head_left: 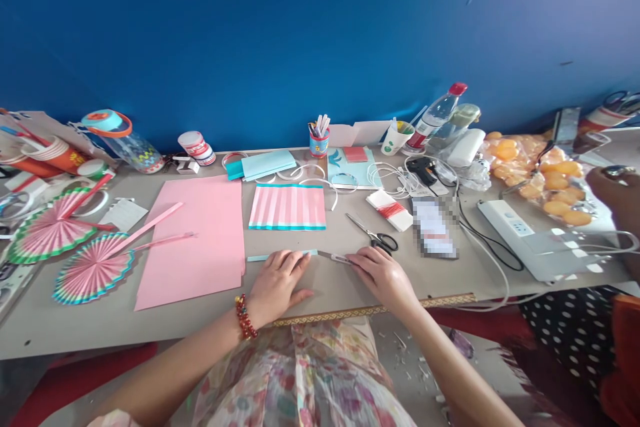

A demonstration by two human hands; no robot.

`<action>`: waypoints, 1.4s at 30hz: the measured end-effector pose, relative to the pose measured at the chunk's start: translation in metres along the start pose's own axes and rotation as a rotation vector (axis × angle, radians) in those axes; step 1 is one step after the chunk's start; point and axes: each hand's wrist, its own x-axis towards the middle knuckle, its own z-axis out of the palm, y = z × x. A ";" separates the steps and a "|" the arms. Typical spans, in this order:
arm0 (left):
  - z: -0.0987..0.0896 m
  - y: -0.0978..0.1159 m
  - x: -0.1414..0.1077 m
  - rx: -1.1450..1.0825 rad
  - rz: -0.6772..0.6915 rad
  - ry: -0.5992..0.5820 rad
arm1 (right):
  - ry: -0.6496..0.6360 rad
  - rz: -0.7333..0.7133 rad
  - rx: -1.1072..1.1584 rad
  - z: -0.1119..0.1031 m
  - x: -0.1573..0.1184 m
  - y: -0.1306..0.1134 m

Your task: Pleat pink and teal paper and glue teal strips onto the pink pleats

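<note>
My left hand [280, 287] lies with its fingers on a narrow light blue strip [257, 258] near the table's front edge, thumb apart. My right hand [384, 278] is closed round the end of a craft knife [341, 258], whose blade points left toward the strip's right end. Behind my hands lies a pleated pink sheet [287, 207] with blue edges. Black-handled scissors [383, 241] rest just beyond my right hand, beside a white and red packet [390, 209].
Pink sheets [200, 240] and two pleated fans [93, 267] are on the left. A phone [434, 227], cables and a power strip [520, 233] lie right. Bottles, cups and a pen holder [319, 141] line the wall. Another person's hand [617, 190] is at far right.
</note>
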 end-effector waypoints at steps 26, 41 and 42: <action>0.002 0.003 0.009 0.054 -0.003 -0.001 | 0.016 -0.040 0.046 0.001 0.005 0.000; 0.000 -0.001 0.003 0.028 0.000 -0.015 | -0.003 -0.027 0.048 0.003 0.002 -0.002; 0.000 -0.001 0.003 0.032 0.001 -0.016 | -0.001 -0.025 0.049 0.003 0.002 -0.003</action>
